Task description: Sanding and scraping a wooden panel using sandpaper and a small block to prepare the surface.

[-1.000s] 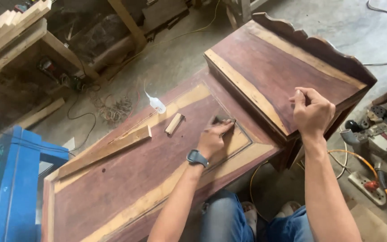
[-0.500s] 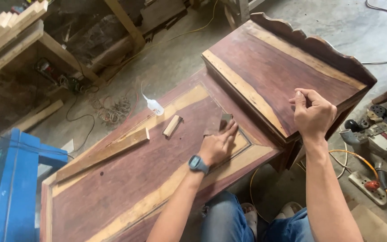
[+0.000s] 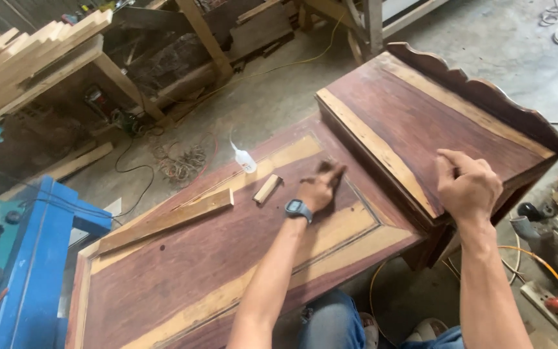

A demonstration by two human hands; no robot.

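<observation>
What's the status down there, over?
Left hand pressing dark sandpaper on panel. Right hand resting on cabinet. Wood block, glue bottle close by.

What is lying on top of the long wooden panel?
On the wooden panel lie a long wood strip, a small wood block and a white squeeze bottle. The left hand presses there too; what lies under its fingers is blurred and covered.
</observation>
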